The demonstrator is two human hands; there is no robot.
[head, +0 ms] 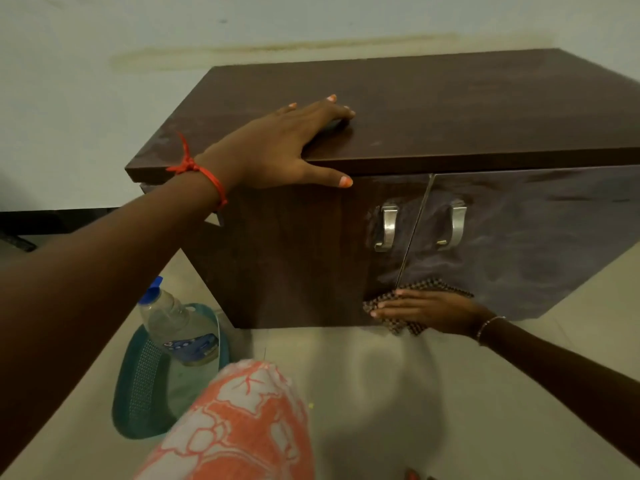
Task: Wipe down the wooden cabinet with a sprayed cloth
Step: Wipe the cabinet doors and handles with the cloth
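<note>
A low dark wooden cabinet [450,109] with two doors and two metal handles [388,228] stands on the tiled floor against a pale wall. My left hand [277,143] rests flat on the front left of its top, thumb hanging over the edge. Low on the doors, near the gap between them, my right hand [426,310] presses a brown checked cloth [429,285] against the wood with straight fingers. Damp streaks show across the right door.
A clear bottle with a blue cap [173,323] sits in a teal plastic basket [138,393] on the floor left of the cabinet. My knee in orange patterned fabric [242,420] fills the lower middle. A dark low object [34,223] lies at the left.
</note>
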